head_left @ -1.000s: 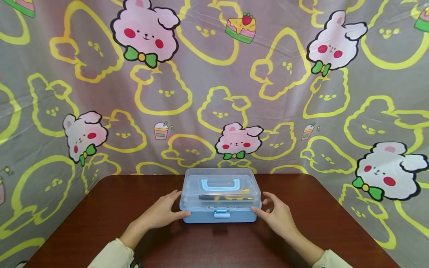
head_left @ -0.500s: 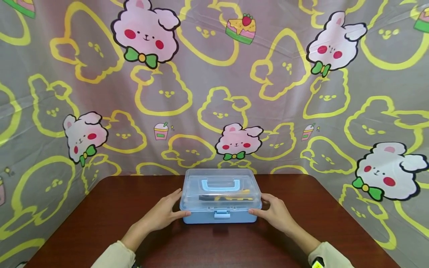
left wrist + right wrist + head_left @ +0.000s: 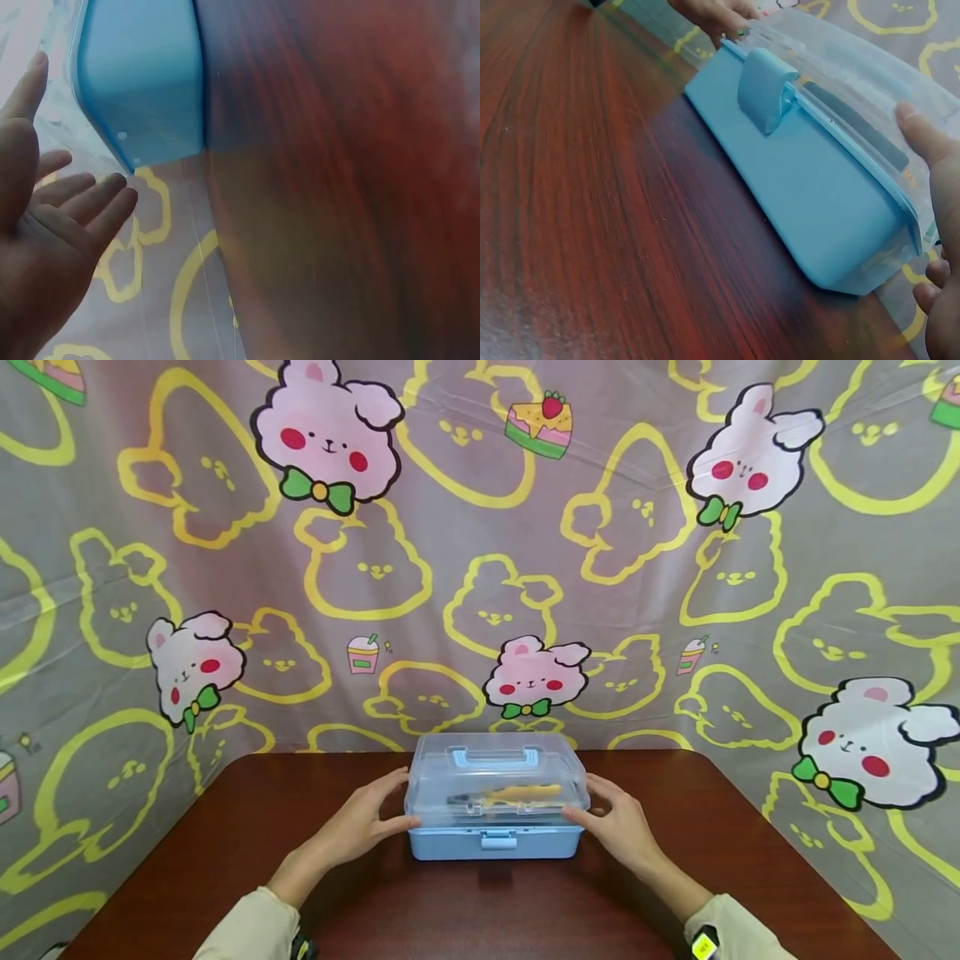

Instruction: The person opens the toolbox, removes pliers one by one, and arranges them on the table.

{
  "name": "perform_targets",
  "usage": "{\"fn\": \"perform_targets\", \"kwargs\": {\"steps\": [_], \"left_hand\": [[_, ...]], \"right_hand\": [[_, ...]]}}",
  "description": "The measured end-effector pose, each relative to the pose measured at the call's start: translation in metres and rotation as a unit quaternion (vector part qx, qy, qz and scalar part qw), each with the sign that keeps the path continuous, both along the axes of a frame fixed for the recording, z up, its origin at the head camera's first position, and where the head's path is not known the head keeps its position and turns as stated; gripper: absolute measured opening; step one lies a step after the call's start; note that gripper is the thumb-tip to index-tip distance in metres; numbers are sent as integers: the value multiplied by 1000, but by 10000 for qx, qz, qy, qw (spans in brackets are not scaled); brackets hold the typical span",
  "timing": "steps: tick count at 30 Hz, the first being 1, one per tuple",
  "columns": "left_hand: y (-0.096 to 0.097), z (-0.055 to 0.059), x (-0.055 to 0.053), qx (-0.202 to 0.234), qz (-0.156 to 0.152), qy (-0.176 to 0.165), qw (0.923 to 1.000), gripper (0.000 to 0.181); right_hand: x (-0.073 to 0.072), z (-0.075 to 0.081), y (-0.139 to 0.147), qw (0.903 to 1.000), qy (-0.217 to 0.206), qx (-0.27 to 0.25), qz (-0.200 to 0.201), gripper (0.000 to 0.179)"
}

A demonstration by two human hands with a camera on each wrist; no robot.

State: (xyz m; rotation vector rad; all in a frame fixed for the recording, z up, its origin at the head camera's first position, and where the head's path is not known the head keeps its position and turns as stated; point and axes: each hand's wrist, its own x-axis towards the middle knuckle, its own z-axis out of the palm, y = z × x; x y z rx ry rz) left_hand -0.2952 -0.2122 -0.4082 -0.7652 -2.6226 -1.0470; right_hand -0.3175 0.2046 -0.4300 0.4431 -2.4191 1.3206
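With thumbs at the front and fingers round its ends, the left hand [image 3: 358, 820] and right hand [image 3: 625, 835] grip the clear lid [image 3: 480, 777]; a second ago it sat down on the blue box [image 3: 457, 846], and now its front edge is raised above the rim; the box stands upright on the dark red table [image 3: 495, 914], its latch [image 3: 498, 842] apart from the lid; the lid covers a yellow-handled tool [image 3: 528, 792]; patterned cloth [image 3: 480, 518] hangs behind.

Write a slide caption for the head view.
Left grip and right grip hold a clear lid at both ends, raised at the front off the blue box.
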Motion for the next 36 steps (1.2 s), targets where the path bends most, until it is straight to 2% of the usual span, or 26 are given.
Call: {"fn": "perform_targets", "kwargs": {"steps": [4,7,10,15,18,24,31,36], "left_hand": [[-3,-1,-6,317,-285,299,9986,55],[-4,-3,-9,541,-452,246,9972,45],[-5,-5,-12,724,-584,126,9956,42],[-5,-3,-16,866,-562,62,9946,36],[-4,0,-19,886,-451,44,9950,31],[-1,4,-22,1126,-229,-76,9933,28],[0,9,-26,1141,-49,28,9935,31],[1,12,-28,1137,17,157,9934,25]], "right_hand": [[-3,1,-1,9998,121,93,-123,64],[-4,2,-1,9999,109,55,36,63],[-8,4,3,9990,63,-58,439,65],[-15,6,14,9914,1,-467,1221,64],[-19,6,17,9890,112,-512,1381,60],[-23,9,16,9937,297,-287,1040,55],[-26,14,15,9948,766,99,660,46],[-25,18,14,9938,982,195,486,43]]}}
